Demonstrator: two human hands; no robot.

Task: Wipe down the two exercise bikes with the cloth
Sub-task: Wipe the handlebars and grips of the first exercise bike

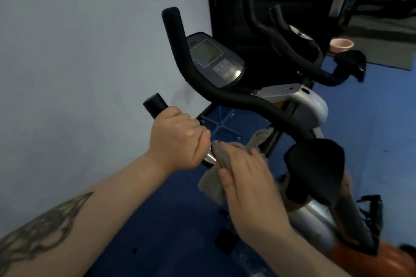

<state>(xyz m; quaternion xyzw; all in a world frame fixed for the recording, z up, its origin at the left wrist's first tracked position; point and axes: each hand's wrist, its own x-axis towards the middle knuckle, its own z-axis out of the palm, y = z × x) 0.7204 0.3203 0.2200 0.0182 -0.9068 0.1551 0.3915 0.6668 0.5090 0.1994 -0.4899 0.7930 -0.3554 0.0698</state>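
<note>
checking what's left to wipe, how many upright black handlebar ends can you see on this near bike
2. One upright handlebar end rises left of the console; the other stands to its right against the dark panel. A separate lower grip is held by the left hand.

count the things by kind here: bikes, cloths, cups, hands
exercise bikes with black handlebars: 2
grey fabric cloth: 1
pink round cup: 1
bare hands: 2, left hand, right hand
total: 6
</note>
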